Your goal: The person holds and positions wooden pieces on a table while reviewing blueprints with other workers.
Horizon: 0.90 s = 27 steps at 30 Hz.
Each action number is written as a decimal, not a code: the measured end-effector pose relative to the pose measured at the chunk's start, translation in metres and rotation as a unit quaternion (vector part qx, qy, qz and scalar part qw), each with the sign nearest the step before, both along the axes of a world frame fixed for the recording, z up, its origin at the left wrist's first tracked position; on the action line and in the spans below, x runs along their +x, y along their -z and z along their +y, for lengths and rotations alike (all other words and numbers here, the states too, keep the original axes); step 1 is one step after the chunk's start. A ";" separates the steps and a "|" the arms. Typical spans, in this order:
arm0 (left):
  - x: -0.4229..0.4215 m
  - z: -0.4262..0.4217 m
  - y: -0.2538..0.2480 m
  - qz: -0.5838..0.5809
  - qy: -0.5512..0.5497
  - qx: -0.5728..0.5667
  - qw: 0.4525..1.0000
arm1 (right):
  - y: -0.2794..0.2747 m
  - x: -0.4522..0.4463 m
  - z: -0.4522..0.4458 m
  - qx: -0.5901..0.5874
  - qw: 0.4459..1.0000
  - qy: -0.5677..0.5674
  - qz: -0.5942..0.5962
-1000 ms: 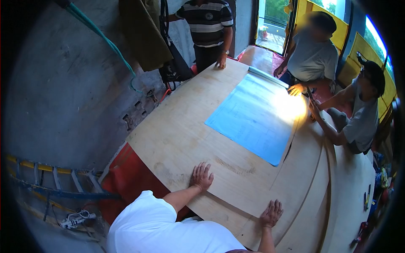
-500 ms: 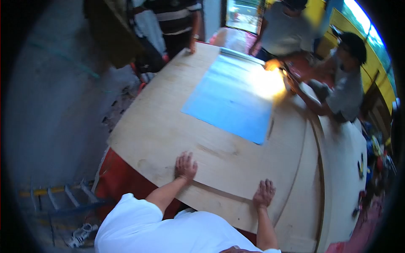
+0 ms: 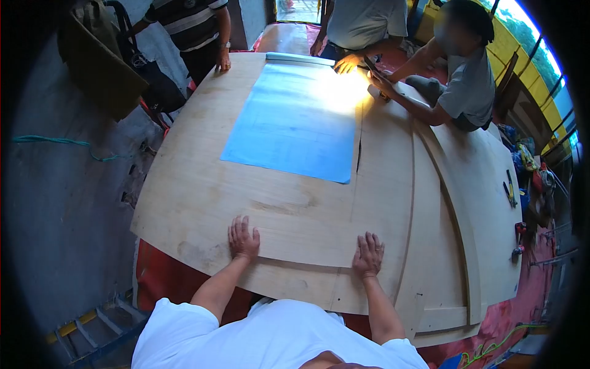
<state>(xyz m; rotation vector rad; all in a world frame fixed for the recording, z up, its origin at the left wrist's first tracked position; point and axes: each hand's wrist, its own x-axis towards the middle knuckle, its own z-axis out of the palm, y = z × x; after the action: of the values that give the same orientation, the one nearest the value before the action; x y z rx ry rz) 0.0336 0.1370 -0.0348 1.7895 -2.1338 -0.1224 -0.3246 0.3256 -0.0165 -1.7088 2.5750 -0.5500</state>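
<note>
- Left hand (image 3: pixel 244 238) lies palm down at the near edge of a pale wooden board (image 3: pixel 203 197), fingers slightly parted and clamped on nothing
- Right hand (image 3: pixel 369 253) rests by the same edge, its fingers also a little apart, pressed to the wood
- The view has swung round over the past second, bringing the wooden board squarer before the fingers, while both palms stay planted, which suggests leaning or steadying rather than shifting
- Behind the fingertips, toward the wearer, a lower panel (image 3: pixel 295 280) juts from beneath
- To the right of the right fingers, a curved wooden strip (image 3: pixel 452 215) appears raised, a likely snag for anything slid that way; a yellow-handled tool (image 3: pixel 510 189) lies beyond
- Ahead of both hands' fingertips, well apart from them, a blue sheet (image 3: pixel 289 123) lies spread on the wooden board, its far edge in a roll (image 3: pixel 300 59)
- Farthest from the fingers, glare (image 3: pixel 350 92) washes out the sheet's far right corner beside a co-worker's hand (image 3: pixel 348 63), hiding any markings there
</note>
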 end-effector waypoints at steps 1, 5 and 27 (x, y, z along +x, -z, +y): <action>0.000 0.000 0.000 -0.002 0.000 -0.003 1.000 | 0.002 -0.001 0.000 0.002 1.000 -0.002 0.003; 0.002 -0.001 0.003 -0.002 0.001 -0.007 1.000 | 0.007 -0.002 0.000 -0.008 1.000 -0.008 0.011; 0.002 -0.001 0.002 0.001 0.007 -0.002 1.000 | 0.003 0.000 -0.001 -0.005 1.000 -0.004 -0.002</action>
<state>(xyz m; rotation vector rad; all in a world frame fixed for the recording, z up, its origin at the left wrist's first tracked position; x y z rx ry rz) 0.0360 0.1358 -0.0365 1.7726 -2.1435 -0.1226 -0.3247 0.3250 -0.0196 -1.7195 2.5656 -0.5655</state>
